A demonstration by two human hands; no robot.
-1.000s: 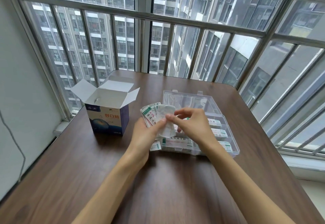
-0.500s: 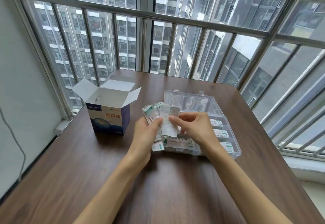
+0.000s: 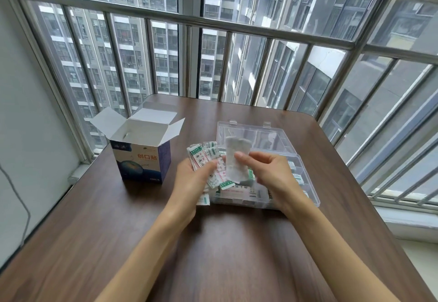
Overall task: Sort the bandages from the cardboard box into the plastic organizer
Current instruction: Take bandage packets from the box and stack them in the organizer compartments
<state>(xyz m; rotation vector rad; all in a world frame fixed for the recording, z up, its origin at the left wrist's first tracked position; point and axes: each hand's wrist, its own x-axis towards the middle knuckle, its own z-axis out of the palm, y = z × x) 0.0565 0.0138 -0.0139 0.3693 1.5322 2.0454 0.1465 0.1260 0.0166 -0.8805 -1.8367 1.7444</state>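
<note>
Centrally, on the brown wooden table (image 3: 213, 242): two bare hands raised just over the near-left corner of the plastic organizer (image 3: 305, 171); left hand (image 3: 192, 178), fingers curled round a fanned bundle of wrapped bandages (image 3: 203, 157), white wrappers with green end-bands and red print, spread up and to the left of the thumb; a few of the bundle hang below the palm, one lying at the organizer's near-left corner, whether touching the table cannot be told; right hand (image 3: 267, 171), thumb and forefinger pinching a single pale bandage strip (image 3: 234, 159), held upright, slightly blurred, its top end standing above the fingers and in front of the open lid; remaining right fingers loosely curled beneath. Organizer: clear, lid (image 3: 251, 136) laid back flat toward the window, two latch tabs on its far edge; compartments hold more green-and-white wrapped bandages, visible beside and under the right hand; exact compartment count not legible. Cardboard box (image 3: 142, 162): well to the left of the organizer, upright, all top flaps open, blue and white front with orange characters; its contents not discernible. Behind: barred window (image 3: 213, 22), apartment towers beyond; grey cable (image 3: 16, 195) at the left wall.
</note>
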